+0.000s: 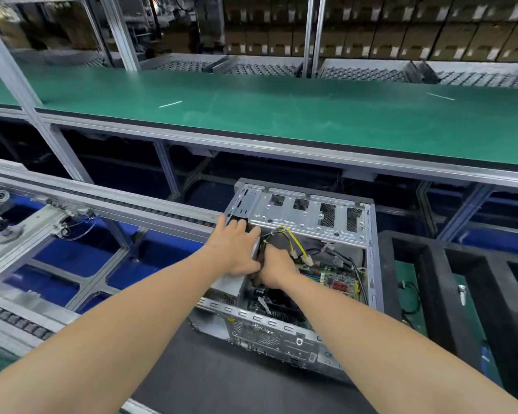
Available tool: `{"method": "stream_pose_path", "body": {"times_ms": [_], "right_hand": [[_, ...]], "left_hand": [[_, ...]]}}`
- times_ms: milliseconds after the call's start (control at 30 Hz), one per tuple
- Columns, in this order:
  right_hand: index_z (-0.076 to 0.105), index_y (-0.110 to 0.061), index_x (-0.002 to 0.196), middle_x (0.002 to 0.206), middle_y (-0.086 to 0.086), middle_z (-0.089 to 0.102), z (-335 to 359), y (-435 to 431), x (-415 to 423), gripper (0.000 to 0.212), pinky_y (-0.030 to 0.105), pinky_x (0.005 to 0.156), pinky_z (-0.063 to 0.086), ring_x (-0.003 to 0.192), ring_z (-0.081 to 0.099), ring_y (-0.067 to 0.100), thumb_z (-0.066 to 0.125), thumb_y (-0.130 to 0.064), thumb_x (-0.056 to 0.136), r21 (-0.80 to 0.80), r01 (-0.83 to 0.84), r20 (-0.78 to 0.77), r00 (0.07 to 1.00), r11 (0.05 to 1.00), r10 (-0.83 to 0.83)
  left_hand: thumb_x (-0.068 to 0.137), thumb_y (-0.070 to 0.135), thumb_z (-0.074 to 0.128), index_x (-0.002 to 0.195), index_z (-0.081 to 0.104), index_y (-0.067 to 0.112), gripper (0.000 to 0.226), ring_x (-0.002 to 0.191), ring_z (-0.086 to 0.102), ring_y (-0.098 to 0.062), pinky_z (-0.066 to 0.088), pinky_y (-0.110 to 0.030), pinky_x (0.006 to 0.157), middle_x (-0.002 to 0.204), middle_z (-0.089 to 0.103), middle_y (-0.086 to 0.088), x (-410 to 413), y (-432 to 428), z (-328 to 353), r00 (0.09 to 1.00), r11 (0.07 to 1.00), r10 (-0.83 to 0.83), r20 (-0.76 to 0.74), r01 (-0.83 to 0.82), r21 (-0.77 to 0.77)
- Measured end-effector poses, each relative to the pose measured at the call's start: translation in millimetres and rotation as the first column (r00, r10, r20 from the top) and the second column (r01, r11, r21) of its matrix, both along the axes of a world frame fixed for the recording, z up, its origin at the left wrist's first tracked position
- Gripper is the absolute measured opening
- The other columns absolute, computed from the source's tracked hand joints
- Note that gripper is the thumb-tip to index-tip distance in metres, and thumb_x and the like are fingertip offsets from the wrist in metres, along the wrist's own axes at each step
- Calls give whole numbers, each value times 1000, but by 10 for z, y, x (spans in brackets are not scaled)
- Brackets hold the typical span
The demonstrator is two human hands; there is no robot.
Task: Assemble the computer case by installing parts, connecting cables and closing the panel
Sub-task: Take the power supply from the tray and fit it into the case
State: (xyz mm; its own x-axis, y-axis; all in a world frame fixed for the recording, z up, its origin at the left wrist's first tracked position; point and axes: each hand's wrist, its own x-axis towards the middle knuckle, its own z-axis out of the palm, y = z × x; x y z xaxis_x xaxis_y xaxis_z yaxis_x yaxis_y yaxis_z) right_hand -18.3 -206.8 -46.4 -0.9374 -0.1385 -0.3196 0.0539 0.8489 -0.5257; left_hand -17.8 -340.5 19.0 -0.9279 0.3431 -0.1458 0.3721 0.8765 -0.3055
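The case (372, 264) lies open, lower centre-right of the frame. The left hand (234, 249) presses straight fingers on the grey box (228, 284). The right hand (277, 268) curls inside, its grip hidden. The cables (293, 239) arc just up-right of it, nearest that hand.

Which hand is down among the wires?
The right hand, curled inside the computer case beside the yellow wires; the left hand lies with fingers spread on the case's left edge.
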Motion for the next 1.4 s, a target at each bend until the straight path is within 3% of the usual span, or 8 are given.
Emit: {"method": "stream_pose_path", "body": {"times_ms": [200, 333, 567, 833, 1000, 1133, 1267, 1400], "right_hand": [[29, -12, 150, 113, 14, 58, -153, 23, -38, 74, 40, 71, 46, 112, 63, 41, 70, -17, 88, 92, -42, -57, 997, 995, 47], [23, -18, 152, 122, 13, 65, -165, -2, -26, 91, 43, 79, 52, 113, 66, 38, 79, -29, 81, 108, -10, -93, 995, 994, 20], [16, -15, 157, 122, 14, 70, -183, -161, -64, 83, 40, 81, 48, 114, 68, 35, 65, -19, 89, 196, -24, -171, 984, 980, 59], [45, -18, 130, 96, 3, 71, -250, -250, -130, 32, 35, 79, 39, 105, 68, 29, 47, -20, 98, 211, 13, -275, 960, 977, 47], [30, -8, 145, 109, 10, 73, -268, -242, -115, 56, 40, 90, 49, 108, 69, 34, 54, -12, 95, 248, 36, -313, 949, 968, 45], [45, -9, 124, 107, 15, 71, -207, -189, -129, 29, 40, 72, 48, 99, 72, 37, 53, -2, 97, 194, 177, -406, 910, 965, -85], [57, -10, 114, 113, 15, 65, -187, -44, -139, 20, 37, 72, 48, 101, 67, 37, 55, -1, 95, 33, 223, -287, 936, 974, -204], [73, -19, 113, 120, 12, 67, -95, 142, -202, 25, 37, 90, 57, 106, 65, 32, 60, -23, 93, 60, 12, -71, 997, 998, -8]], "left_hand": [[76, 72, 36, 119, 38, 19, 68, 88, 36, -28, 27, -50, 97, 105, 50, -10, 17, -62, -32, 994, 996, -85, -63, 83, -20], [75, 69, 35, 116, 38, 20, 64, 85, 32, -27, 27, -49, 95, 102, 49, -10, 59, -67, -19, 993, 996, -92, -76, 91, -9], [74, 68, 34, 122, 39, 19, 68, 88, 37, -28, 29, -51, 99, 99, 48, -9, 126, -103, -27, 993, 995, -100, -54, 100, -3], [68, 71, 35, 115, 43, 23, 67, 88, 41, -27, 25, -49, 93, 91, 42, -4, 103, -124, -63, 993, 994, -85, -80, 90, 61], [63, 74, 31, 112, 44, 25, 71, 85, 36, -26, 26, -48, 90, 90, 41, -3, 90, -124, -39, 993, 995, -74, -93, 80, 66], [63, 75, 34, 106, 44, 24, 67, 83, 33, -25, 27, -47, 90, 90, 40, -2, 97, -123, -6, 993, 995, -70, -96, 77, 70], [65, 75, 36, 111, 44, 25, 68, 85, 32, -24, 25, -49, 94, 91, 39, -1, 92, -141, -23, 995, 994, -65, -74, 71, 77], [66, 75, 34, 113, 44, 26, 69, 86, 32, -24, 23, -49, 95, 92, 39, -1, 87, -154, -54, 998, 995, -52, -44, 56, 85]]}}
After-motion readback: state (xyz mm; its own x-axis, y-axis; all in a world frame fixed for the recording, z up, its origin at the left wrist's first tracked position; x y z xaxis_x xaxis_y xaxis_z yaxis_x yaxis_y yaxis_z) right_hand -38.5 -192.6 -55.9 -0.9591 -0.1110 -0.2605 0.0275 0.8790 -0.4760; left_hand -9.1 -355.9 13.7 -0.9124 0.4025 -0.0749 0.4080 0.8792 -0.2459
